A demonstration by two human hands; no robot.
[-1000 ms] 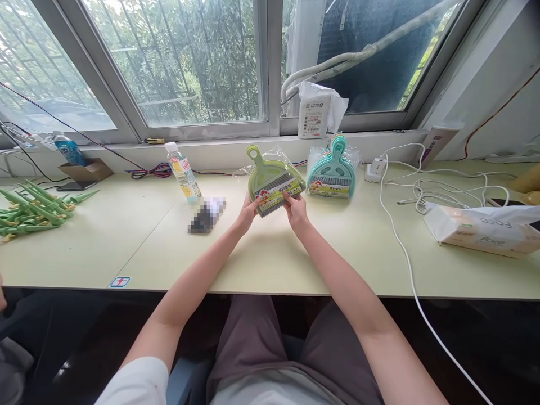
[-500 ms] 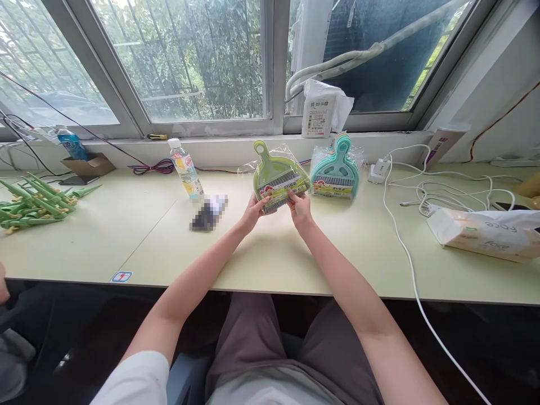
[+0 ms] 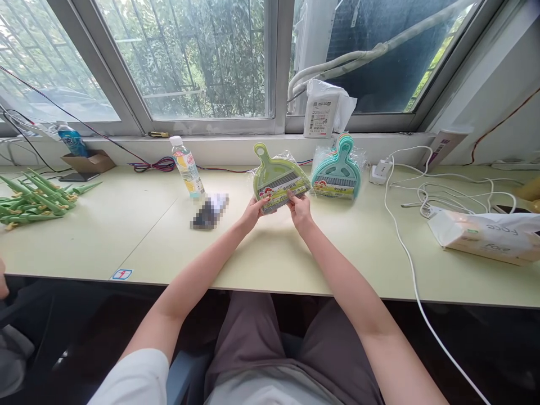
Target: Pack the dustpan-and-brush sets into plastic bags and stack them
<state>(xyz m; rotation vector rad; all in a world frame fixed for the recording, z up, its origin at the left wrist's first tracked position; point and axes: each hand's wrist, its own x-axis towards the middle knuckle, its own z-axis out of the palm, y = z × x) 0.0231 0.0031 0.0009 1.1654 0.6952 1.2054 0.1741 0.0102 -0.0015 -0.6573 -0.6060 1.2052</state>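
Between my hands is a green dustpan and brush set in clear plastic wrap, its round handle loop tilted up and to the left. My left hand grips its lower left edge, thumb on the printed label. With my right hand I pinch the lower right edge, thumb on the label too. The brush's grey bristles show above the label. Just right of it, several teal wrapped dustpan sets stand stacked together on the pale table.
To the left are a drink bottle, a blurred dark item and a pile of green stalks. White cables, a charger and a tissue pack lie right. A white box sits on the sill.
The camera view has shifted slightly. Both hands keep their hold on the green dustpan set, and its plastic wrap lies closer around the handle side.
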